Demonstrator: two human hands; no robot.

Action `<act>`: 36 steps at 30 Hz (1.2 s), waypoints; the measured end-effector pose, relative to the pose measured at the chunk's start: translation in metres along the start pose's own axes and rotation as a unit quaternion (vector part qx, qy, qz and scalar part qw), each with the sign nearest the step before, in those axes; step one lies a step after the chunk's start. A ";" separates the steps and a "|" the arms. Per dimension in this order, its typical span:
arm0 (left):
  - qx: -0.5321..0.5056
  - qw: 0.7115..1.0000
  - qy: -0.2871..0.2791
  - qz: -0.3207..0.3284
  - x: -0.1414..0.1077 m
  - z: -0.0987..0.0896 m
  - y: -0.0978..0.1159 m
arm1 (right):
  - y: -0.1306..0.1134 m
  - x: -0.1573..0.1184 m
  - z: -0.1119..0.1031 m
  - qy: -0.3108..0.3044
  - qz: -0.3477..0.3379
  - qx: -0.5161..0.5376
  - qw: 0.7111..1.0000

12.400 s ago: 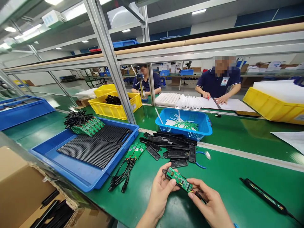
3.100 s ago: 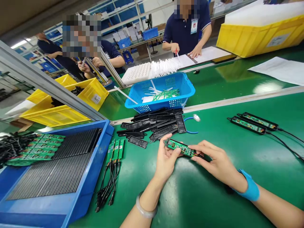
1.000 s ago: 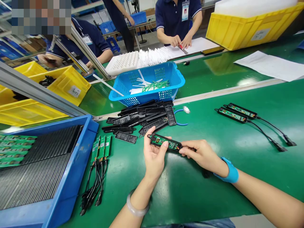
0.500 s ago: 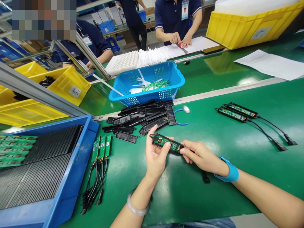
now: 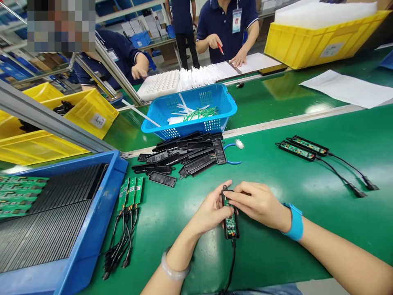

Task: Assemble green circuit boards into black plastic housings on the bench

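A black plastic case with a green circuit board (image 5: 231,226) in it is held upright over the table, its cable hanging toward me. My left hand (image 5: 211,211) grips the case from the left, thumb across the board. The fingers of my right hand (image 5: 256,205) press together on the case's upper end, hiding part of the board. Beyond my hands lies a pile of black case parts (image 5: 190,153). To the right rest two cases with boards (image 5: 302,148) and cables. Several circuit boards with cables (image 5: 131,192) lie on the left.
A blue tray (image 5: 106,192) with slotted black racks and boards stands at the left. Behind the pile sits a blue basket (image 5: 190,123) with white and green strips. A blue wire loop (image 5: 233,162) lies by the pile. Co-workers sit across the bench; one holds a red pen (image 5: 220,48).
The case has turned from lying crosswise to pointing toward me, its cable now at the near end. My right hand has shifted from the cable end to the far end.
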State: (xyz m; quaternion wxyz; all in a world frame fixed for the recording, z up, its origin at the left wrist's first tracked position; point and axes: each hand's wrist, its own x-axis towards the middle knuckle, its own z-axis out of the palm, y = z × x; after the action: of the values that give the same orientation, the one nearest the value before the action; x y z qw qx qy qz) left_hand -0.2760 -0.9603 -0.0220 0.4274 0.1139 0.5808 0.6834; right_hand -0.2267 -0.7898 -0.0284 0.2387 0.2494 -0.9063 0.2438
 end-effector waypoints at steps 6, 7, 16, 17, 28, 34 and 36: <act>0.010 1.000 -0.007 0.000 0.000 -0.001 0.001 | -0.001 0.002 -0.001 -0.003 -0.029 -0.037 0.999; 0.012 1.000 -0.008 -0.002 0.000 -0.001 0.002 | -0.001 0.001 -0.001 -0.006 -0.032 -0.037 0.999; 0.025 0.999 -0.020 -0.008 -0.001 -0.003 -0.003 | 0.002 -0.001 0.001 0.011 -0.014 0.028 0.999; 0.035 0.999 -0.022 -0.007 -0.001 -0.003 -0.003 | 0.002 0.000 0.002 0.004 -0.004 0.046 0.999; -0.069 0.992 0.109 0.011 0.003 -0.006 0.004 | 0.055 0.026 -0.008 -0.052 0.218 0.051 0.973; -0.127 0.985 0.102 0.057 0.009 -0.011 -0.001 | 0.126 0.059 -0.013 -0.065 0.276 -0.084 0.955; -0.132 0.983 0.103 0.069 0.010 -0.013 -0.002 | 0.126 0.060 -0.015 -0.082 0.273 -0.094 0.954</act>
State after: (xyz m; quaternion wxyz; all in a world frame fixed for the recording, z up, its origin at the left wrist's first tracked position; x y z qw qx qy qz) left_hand -0.2895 -0.9623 -0.0315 0.3285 0.0250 0.5174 0.7898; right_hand -0.3395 -0.7066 -0.0239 0.1107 -0.0118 -0.9751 0.1919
